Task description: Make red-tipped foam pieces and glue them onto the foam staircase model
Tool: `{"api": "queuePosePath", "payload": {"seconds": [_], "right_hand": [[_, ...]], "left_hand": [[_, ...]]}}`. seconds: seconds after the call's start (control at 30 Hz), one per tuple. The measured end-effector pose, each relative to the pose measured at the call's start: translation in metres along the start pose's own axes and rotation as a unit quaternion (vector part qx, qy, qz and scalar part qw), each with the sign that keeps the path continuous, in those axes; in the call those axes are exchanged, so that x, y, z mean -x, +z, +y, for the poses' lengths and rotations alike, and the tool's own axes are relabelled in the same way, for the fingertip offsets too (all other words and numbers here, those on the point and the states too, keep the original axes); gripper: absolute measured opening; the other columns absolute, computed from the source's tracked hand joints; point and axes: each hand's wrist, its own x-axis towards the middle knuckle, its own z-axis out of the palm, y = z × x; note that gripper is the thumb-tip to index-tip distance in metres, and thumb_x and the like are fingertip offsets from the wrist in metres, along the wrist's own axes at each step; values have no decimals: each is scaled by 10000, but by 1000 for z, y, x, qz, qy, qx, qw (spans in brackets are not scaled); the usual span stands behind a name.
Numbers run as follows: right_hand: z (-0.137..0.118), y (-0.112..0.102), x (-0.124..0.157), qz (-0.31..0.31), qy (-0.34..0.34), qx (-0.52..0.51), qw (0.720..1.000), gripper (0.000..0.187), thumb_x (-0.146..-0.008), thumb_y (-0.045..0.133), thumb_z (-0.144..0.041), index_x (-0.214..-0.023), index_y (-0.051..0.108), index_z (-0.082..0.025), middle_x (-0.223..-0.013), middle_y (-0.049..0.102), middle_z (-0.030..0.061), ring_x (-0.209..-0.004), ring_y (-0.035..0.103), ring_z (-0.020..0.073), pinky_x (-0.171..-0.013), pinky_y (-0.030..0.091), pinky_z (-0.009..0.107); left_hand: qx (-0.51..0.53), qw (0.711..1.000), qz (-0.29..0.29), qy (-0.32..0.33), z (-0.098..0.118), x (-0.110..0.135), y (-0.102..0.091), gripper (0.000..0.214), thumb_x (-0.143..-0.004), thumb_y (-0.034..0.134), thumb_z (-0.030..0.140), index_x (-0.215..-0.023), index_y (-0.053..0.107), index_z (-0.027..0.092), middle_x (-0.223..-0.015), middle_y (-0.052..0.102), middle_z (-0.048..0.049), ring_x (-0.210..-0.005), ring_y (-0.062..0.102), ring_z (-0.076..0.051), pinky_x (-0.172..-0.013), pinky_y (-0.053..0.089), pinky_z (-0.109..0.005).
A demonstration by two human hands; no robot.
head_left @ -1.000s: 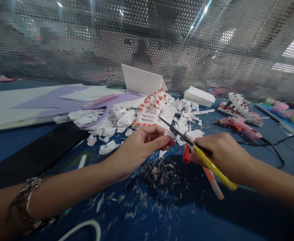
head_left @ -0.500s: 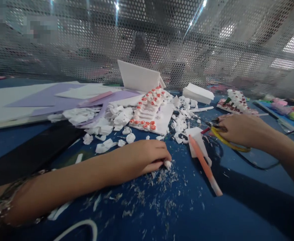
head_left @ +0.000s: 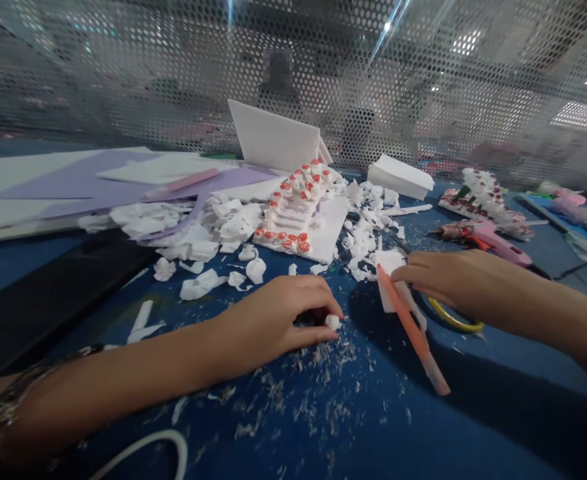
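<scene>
My left hand point(head_left: 293, 310) rests on the blue table, with a small white crumpled piece point(head_left: 332, 322) between thumb and fingertips. My right hand point(head_left: 443, 277) reaches in from the right, fingers stretched toward a translucent orange stick point(head_left: 407, 320) that lies on a white scrap point(head_left: 387, 293). Its fingertips are at the stick's upper part; whether they touch is unclear, and the thumb is hidden. Under this hand shows part of a yellow loop point(head_left: 456, 321). Behind it lies a pink glue gun point(head_left: 496, 243). A white stepped model point(head_left: 293, 217) with red-topped pieces stands ahead.
White scraps point(head_left: 233, 223) and shavings point(head_left: 318, 380) litter the table. White and purple sheets point(head_left: 73, 183) and a black flat object point(head_left: 58, 293) lie left. A white block point(head_left: 400, 177) and another decorated model point(head_left: 483, 197) stand farther back, before a perforated metal screen point(head_left: 173, 87).
My right hand has moved left and nearer, from over the glue gun to the orange stick, leaving the glue gun uncovered. My left thumb and fingers have spread slightly around the white piece.
</scene>
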Motion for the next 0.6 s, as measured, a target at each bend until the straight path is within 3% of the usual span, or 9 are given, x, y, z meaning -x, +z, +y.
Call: {"api": "queuePosePath", "payload": {"seconds": [0.1,0.27,0.4,0.6], "right_hand": [[-7,9,-5,-35,-22,64,997,352,-715,512,-10,-987,527,-233,-787,560,-10,-593,529,111,-492,237,228],[-16,9,-8,31,-70,123,989,303,-827,464,-112,-1103,459,-235,-733,542,-16,-550,459,99,-515,239,246],[-20,11,-11,38,-145,150,977,239,-861,416,-144,-1078,459,-235,-745,533,-19,-555,431,101,-524,258,261],[-21,21,-16,148,-216,231,937,114,-865,409,-127,-914,489,-191,-763,520,-4,-637,447,103,-587,334,271]], "left_hand": [[14,1000,18,-16,-1,1,2,117,-774,598,239,-850,641,160,-853,598,-36,-749,569,-120,-653,435,-203],[31,997,15,-62,0,2,5,136,-759,612,295,-838,653,192,-795,590,-8,-701,554,-110,-620,430,-197],[32,997,-1,-70,4,2,3,152,-769,589,283,-887,657,216,-844,601,-3,-738,567,-116,-650,431,-209],[23,999,-24,-41,1,4,-1,237,-739,633,344,-951,648,240,-886,610,-2,-800,573,-138,-706,432,-234]]}}
